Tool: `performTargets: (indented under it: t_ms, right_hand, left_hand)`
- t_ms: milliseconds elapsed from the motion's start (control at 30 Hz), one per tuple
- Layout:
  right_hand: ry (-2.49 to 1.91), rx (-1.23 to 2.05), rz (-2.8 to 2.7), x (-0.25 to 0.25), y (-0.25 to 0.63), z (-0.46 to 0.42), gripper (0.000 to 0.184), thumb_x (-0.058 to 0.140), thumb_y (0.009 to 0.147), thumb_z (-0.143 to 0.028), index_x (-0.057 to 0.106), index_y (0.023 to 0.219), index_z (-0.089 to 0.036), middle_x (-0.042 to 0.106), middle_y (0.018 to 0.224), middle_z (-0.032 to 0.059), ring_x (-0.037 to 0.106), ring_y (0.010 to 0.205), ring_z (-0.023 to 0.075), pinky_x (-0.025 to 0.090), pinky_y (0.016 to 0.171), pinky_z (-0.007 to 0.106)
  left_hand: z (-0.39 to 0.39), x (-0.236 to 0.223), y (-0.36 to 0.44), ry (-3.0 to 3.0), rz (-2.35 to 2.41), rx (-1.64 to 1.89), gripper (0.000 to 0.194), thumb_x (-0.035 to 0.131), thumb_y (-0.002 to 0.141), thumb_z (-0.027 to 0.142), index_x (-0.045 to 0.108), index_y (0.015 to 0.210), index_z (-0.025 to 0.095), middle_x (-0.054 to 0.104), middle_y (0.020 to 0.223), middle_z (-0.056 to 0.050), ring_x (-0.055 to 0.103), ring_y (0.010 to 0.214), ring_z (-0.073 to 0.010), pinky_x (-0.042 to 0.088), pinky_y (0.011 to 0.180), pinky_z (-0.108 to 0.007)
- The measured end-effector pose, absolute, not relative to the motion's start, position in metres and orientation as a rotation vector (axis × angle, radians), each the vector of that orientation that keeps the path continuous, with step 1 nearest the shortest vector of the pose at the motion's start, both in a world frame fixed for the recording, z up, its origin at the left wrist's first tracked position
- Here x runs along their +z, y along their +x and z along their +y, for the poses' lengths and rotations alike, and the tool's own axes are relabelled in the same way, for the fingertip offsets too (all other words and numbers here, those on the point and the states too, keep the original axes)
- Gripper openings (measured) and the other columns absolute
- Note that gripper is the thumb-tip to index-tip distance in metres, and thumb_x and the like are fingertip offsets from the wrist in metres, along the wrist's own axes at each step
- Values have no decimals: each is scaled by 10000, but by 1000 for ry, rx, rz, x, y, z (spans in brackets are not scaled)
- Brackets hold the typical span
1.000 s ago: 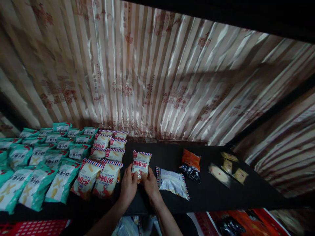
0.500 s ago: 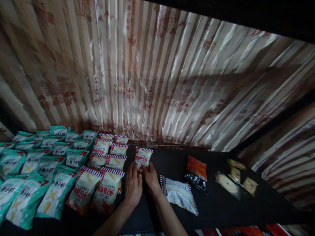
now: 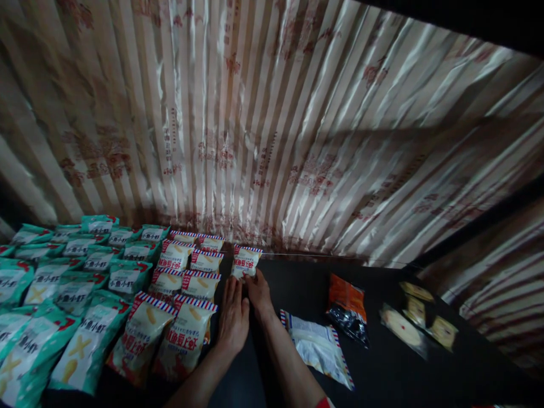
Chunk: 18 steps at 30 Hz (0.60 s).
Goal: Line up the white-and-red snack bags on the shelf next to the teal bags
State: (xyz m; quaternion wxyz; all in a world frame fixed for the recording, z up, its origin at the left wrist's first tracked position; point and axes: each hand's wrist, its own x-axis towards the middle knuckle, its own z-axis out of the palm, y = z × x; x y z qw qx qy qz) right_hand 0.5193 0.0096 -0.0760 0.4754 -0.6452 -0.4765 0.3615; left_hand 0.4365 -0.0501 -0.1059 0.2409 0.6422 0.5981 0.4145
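A small white snack bag (image 3: 246, 262) with a red-and-blue striped top edge stands tilted near the back of the black shelf. My left hand (image 3: 233, 311) lies flat with fingers stretched toward it, fingertips touching its lower left edge. At its lower right corner, my right hand (image 3: 258, 293) has its fingers closed on the bag; the exact grip is partly hidden. Just left are rows of matching snack bags, the nearest a white bag (image 3: 182, 337). A similar bag (image 3: 318, 347) lies on its face right of my right forearm.
Teal snack bags (image 3: 91, 340) fill the left side in rows. To the right lie an orange-and-black packet (image 3: 347, 306), a clear packet with a pale oval item (image 3: 402, 326) and several small yellowish packets (image 3: 444, 332). Striped, wrinkled sheeting (image 3: 272, 141) covers the back.
Both hands and the snack bag have shifted slightly toward the back of the shelf. The view has turned a little, so items on the right appear lower and farther right.
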Motion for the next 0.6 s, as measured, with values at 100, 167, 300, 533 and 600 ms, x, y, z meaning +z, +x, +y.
performTargets:
  t_ms: [100, 167, 300, 533, 600]
  right_hand:
    - [-1578, 867, -1178, -80, 519, 19, 299, 522, 690, -308, 626, 936, -174, 688, 798, 54, 629, 714, 198, 470, 662, 291]
    - [-1574, 868, -1187, -82, 519, 24, 312, 519, 698, -317, 624, 950, -167, 688, 799, 59, 627, 710, 199, 468, 660, 293]
    - [-1572, 856, -1213, -79, 517, 30, 318, 530, 707, -320, 637, 973, -184, 694, 837, 52, 627, 750, 200, 463, 683, 287]
    - [-1657, 781, -1281, -75, 509, 35, 329, 508, 742, -293, 633, 1034, -207, 694, 864, 44, 629, 791, 197, 447, 718, 279]
    - [-1699, 751, -1312, -75, 507, 37, 339, 489, 759, -292, 622, 1058, -201, 692, 875, 49, 629, 798, 196, 442, 720, 278]
  left_hand:
    - [-46, -107, 436, 1728, 1630, 1146, 483, 309, 884, 257, 394, 1332, 97, 288, 1458, -128, 170, 1368, -247, 199, 1113, -463]
    - [-45, -108, 436, 1710, 1632, 1173, 477, 316, 884, 266, 396, 1334, 127, 283, 1464, -106, 159, 1371, -237, 191, 1116, -454]
    - [-46, -105, 436, 1702, 1619, 1192, 470, 323, 881, 277, 411, 1326, 151, 259, 1477, -85, 142, 1375, -236, 169, 1120, -456]
    - [-44, -99, 437, 1596, 1591, 1105, 493, 294, 882, 293, 424, 1314, 96, 222, 1483, -118, 127, 1376, -240, 136, 1126, -436]
    - [-43, -99, 437, 1550, 1572, 1105, 493, 303, 880, 299, 419, 1318, 102, 232, 1480, -116, 129, 1375, -241, 138, 1125, -441]
